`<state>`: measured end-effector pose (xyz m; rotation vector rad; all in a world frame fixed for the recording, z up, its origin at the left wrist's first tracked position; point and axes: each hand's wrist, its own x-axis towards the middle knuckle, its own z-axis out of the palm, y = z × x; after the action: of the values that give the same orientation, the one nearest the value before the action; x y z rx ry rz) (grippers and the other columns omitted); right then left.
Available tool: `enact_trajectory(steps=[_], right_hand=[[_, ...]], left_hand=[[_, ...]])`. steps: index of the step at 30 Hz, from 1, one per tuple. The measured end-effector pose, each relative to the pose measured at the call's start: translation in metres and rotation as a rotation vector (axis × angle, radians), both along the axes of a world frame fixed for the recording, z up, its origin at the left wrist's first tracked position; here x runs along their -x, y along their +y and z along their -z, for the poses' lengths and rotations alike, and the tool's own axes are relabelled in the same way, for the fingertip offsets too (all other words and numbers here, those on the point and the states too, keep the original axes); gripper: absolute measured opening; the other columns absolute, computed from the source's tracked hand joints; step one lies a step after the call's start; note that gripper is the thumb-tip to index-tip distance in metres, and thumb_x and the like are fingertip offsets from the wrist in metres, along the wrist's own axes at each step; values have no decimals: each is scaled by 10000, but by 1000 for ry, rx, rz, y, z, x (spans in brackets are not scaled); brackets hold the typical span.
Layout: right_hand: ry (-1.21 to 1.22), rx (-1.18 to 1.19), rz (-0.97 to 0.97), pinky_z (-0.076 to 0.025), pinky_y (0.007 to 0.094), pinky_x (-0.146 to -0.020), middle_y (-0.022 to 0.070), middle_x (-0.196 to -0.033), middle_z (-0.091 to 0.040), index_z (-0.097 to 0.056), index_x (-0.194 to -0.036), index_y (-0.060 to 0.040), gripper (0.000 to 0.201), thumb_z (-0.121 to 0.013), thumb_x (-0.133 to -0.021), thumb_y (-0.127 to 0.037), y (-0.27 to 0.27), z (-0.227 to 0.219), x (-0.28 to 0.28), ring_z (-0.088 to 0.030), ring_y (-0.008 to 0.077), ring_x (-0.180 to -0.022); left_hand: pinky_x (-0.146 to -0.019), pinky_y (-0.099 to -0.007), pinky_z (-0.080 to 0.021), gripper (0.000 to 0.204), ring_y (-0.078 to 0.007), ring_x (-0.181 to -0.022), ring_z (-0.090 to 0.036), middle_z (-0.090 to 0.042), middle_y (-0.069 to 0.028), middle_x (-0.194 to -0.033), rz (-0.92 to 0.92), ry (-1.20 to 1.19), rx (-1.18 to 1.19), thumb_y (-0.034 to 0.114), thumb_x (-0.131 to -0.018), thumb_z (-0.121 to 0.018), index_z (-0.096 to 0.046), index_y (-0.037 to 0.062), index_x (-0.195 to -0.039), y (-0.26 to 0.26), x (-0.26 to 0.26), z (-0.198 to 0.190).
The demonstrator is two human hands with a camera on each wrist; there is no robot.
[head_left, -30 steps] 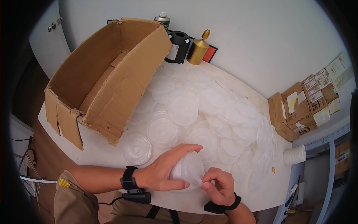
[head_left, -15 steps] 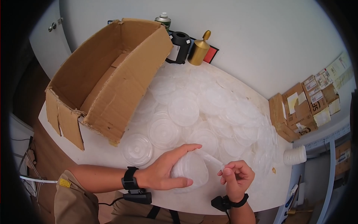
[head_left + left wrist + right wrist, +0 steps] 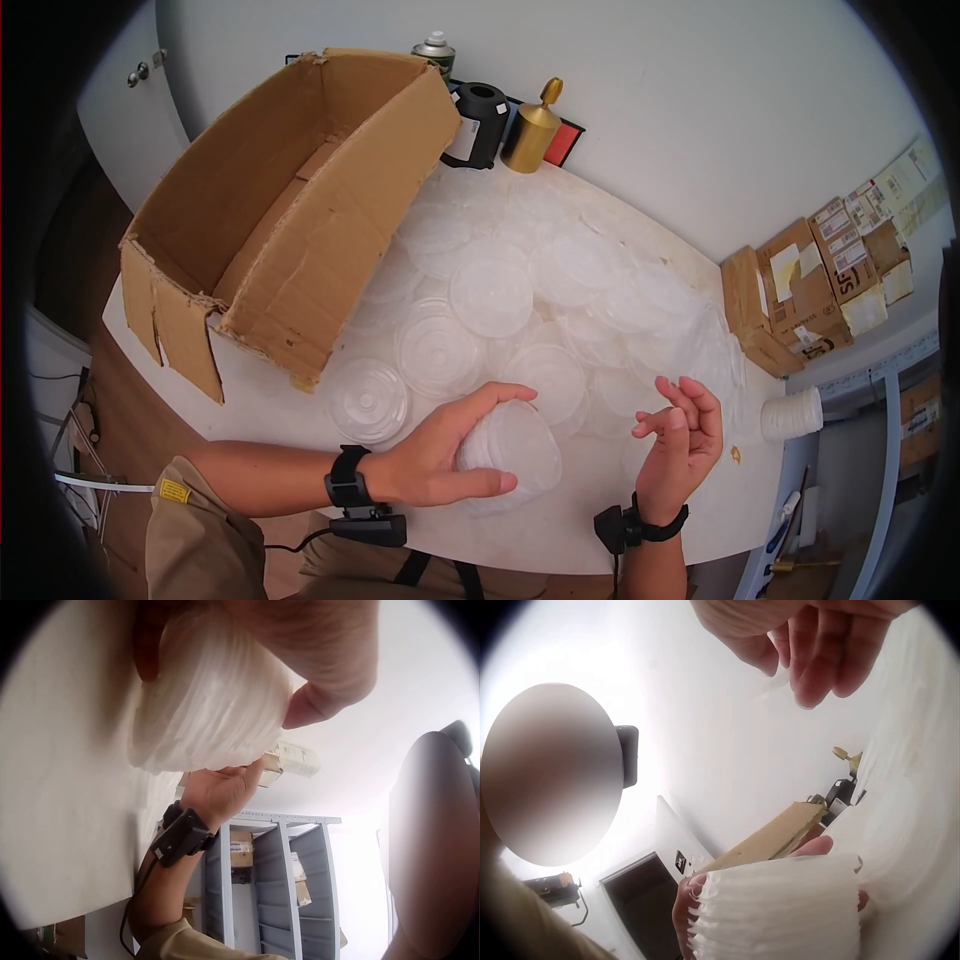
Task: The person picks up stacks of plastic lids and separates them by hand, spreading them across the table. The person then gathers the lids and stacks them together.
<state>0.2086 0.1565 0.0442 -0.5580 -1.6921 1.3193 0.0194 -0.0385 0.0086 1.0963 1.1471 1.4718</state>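
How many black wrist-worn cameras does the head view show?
2. The left camera is at the left wrist, lower left of the held stack of translucent lids in the picture; the right camera is at the right wrist, lower right of it. No others appear, even partly hidden.

Your left hand [image 3: 437, 455] grips, thumb spread apart from the fingers, forearm [image 3: 262, 481] angled inward. Your right hand [image 3: 681, 450] is well apart from it, raised, fingers loosely bent.
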Motion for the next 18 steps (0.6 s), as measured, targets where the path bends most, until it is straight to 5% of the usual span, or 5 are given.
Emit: enact_trajectory(steps=[7,12,18], right_hand=[[-6,97,165,-567,289,-748,218,-1353,-619,-495,-1380,46,445,-583,-988,-145,42,-10,1,-652,127,-720],[16,111,189,-560,262,-713,161,-1215,-657,-514,-1352,37,424,-593,-949,-72,39,-4,4,-622,107,-735],[-109,13,-70,-560,281,-689,116,-1063,-640,-600,-1214,50,392,-490,-840,82,2,1,7,-578,96,-762]], left_hand=[[-1118,-366,-367,771,-230,-1293,-489,-513,-111,-1379,-3,45,-24,148,-801,-729,-396,35,-1487,0,0,1],[-1117,-362,-366,767,-225,-1291,-488,-510,-111,-1379,-2,37,-30,154,-807,-733,-397,32,-1486,0,0,1],[-1116,-359,-366,760,-219,-1295,-487,-505,-111,-1385,-3,45,-30,157,-816,-735,-397,29,-1485,0,1,1]])
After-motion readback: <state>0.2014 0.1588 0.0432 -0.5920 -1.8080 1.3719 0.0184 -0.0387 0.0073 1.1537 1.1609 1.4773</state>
